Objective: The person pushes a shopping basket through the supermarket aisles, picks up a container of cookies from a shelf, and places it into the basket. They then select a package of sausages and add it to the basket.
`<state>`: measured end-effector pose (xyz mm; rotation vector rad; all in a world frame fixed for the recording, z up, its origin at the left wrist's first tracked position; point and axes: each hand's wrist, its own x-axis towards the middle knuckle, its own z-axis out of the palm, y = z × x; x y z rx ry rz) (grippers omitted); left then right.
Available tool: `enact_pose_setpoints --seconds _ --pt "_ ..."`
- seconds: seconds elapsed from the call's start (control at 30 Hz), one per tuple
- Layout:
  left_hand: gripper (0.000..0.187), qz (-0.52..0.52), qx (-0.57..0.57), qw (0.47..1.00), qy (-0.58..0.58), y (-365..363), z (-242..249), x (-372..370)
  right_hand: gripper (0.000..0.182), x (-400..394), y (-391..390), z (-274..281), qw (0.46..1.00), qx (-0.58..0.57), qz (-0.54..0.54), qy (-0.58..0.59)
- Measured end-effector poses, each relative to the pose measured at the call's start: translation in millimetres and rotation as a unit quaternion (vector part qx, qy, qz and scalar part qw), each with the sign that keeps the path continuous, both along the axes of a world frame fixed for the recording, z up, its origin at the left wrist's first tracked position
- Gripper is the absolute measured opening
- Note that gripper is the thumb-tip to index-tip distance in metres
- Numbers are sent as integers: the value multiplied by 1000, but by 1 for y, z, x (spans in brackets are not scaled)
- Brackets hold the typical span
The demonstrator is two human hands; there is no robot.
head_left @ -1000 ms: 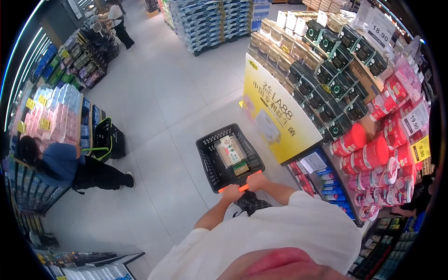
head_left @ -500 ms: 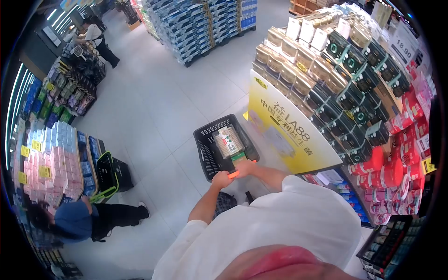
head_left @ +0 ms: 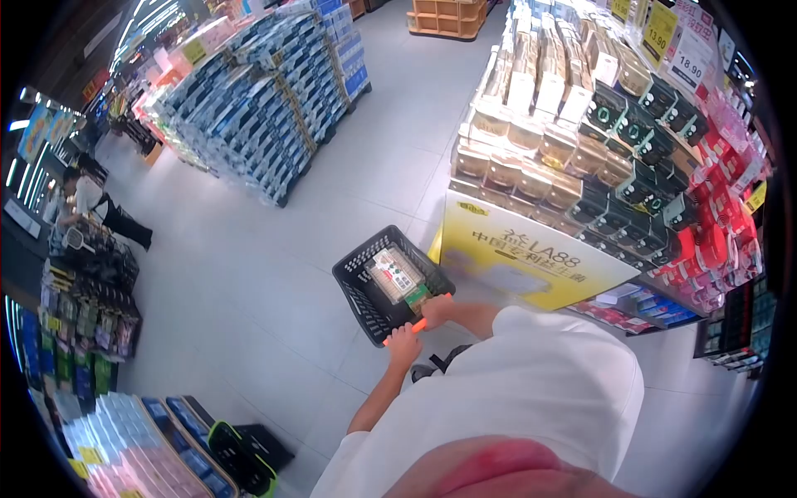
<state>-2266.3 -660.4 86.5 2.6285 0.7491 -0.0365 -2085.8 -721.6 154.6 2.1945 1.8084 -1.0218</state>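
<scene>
Both my hands are wrapped round the orange handle [head_left: 418, 325] of a black shopping basket [head_left: 355, 286]. My left hand [head_left: 404, 343] is closed on the handle's nearer left part. Farther along the same bar, my right hand [head_left: 437, 311] is closed too. Inside the basket lies a clear pack with a white and red label [head_left: 395, 274]. A green pack [head_left: 417, 297] sits beside it, close to my right hand and partly hidden. How the basket is supported underneath I cannot see.
At my right stands a display of boxed goods [head_left: 531, 166] above a yellow and white sign board [head_left: 506, 257]. Ahead is a pallet of blue cartons [head_left: 266, 100]. A black basket with green handles [head_left: 249, 456] stands lower left. A person [head_left: 100, 203] is at the far left.
My view has turned to the right and moved forward. The carton pallet and display look nearer. The person in blue at lower left has left the view. Both hands still hold the handle.
</scene>
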Motion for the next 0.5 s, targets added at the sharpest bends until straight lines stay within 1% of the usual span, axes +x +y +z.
enact_pose_setpoints --seconds 0.07,0.17,0.27,0.37,0.43,0.5 --pt "41 -10 14 1000 7 30 22 6 45 10 32 -5 1000 -4 -14 -5" --pt "47 -2 -9 997 82 88 41 33 46 21 87 -13 999 -27 -38 17" --pt "48 -29 -3 995 96 150 44 60 45 38 133 -14 998 9 -62 23" --pt "55 -59 13 988 145 217 29 90 43 63 184 -15 995 22 -93 32" --pt "54 -68 17 986 148 262 20 124 43 86 218 -18 992 31 -118 33" --pt "54 -83 19 986 143 306 22 155 42 113 254 -15 987 44 -151 33"
